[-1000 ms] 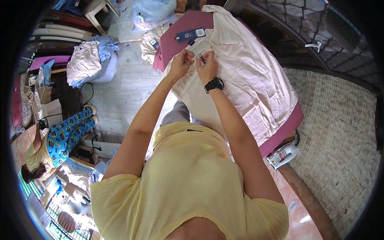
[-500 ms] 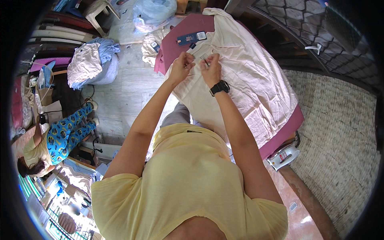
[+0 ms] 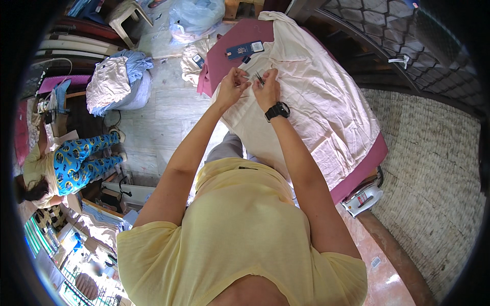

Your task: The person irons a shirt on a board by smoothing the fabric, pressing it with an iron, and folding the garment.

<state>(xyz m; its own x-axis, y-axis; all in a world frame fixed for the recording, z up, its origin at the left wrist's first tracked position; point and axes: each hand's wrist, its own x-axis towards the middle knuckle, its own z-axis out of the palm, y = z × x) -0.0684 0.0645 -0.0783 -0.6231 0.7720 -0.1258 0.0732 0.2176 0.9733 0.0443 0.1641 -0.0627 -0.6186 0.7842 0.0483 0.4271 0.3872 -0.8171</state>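
A cream cloth garment (image 3: 311, 92) lies spread and wrinkled over a maroon-covered ironing table (image 3: 239, 36). My left hand (image 3: 233, 87) is pinched closed over the garment's left side; whatever is between its fingertips is too small to make out. Close beside it, my right hand (image 3: 268, 91), with a black watch on the wrist, is closed around small dark pointed snips (image 3: 260, 78). The snips' tips point up and left, away from me. Just beyond both hands lies a dark blue hang tag (image 3: 245, 50) with a white label.
An iron (image 3: 363, 199) rests at the table's near right corner. Another pale garment (image 3: 193, 64) hangs at the far left edge. Piled clothes (image 3: 120, 81) stand on the floor at left, near a stool (image 3: 127, 18) and a plastic bag (image 3: 196, 20). A person (image 3: 66, 168) bends at far left.
My right hand has shifted slightly left, and the snips show more plainly. My left hand has hardly moved. The person at far left has bent further over.
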